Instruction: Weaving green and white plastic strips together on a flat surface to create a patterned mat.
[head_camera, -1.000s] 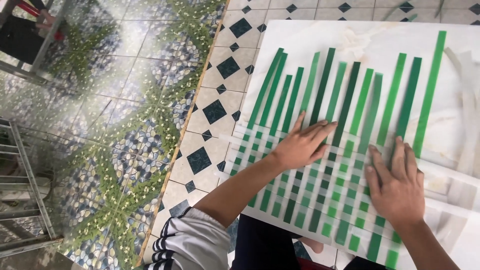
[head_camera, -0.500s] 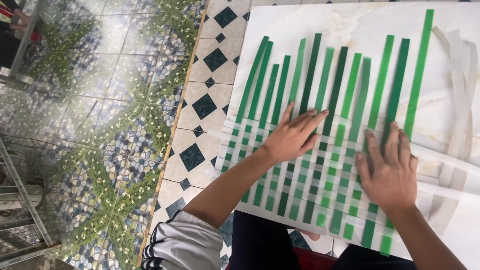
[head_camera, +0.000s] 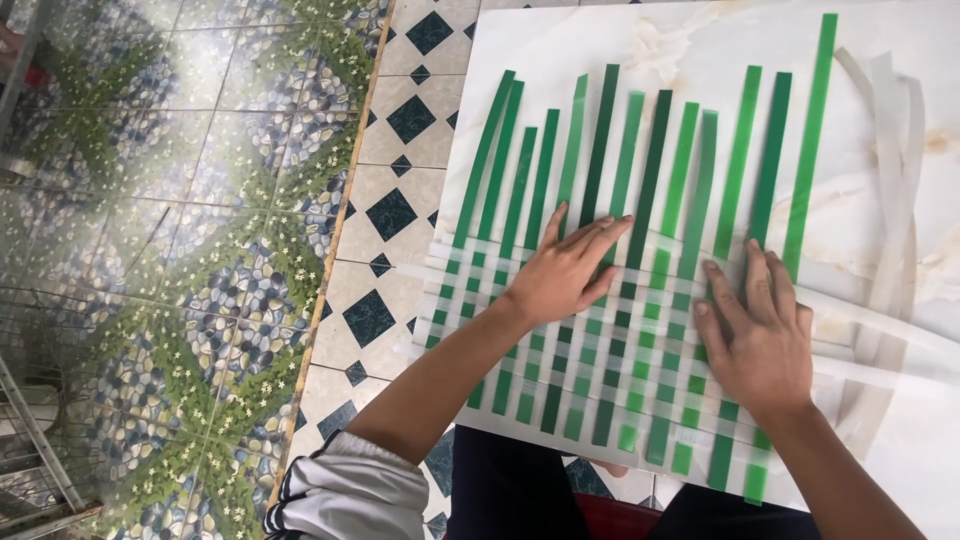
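- Hands lie flat on a woven mat (head_camera: 590, 370) of green strips (head_camera: 600, 150) and clear strips (head_camera: 880, 350), which rests on a white board (head_camera: 560, 60) over the person's lap, above a tiled floor (head_camera: 200, 200).
- Left hand (head_camera: 565, 270) is open, fingers together and pressed on the top edge of the woven part; it grips nothing.
- Right hand (head_camera: 755, 335) is also open, fingers slightly spread, palm down on the right side of the weave; nothing is clamped.
- Loose green ends fan out beyond the weave, unevenly spaced and some tilted.
- Risk: lifting either palm could let the top clear strip slide and open gaps, since nothing visible locks it.
- Risk: the free clear strips at the right edge look springy and could pull out of the weave.
- Risk: the board overhangs the lap; uneven pressure might tip it.
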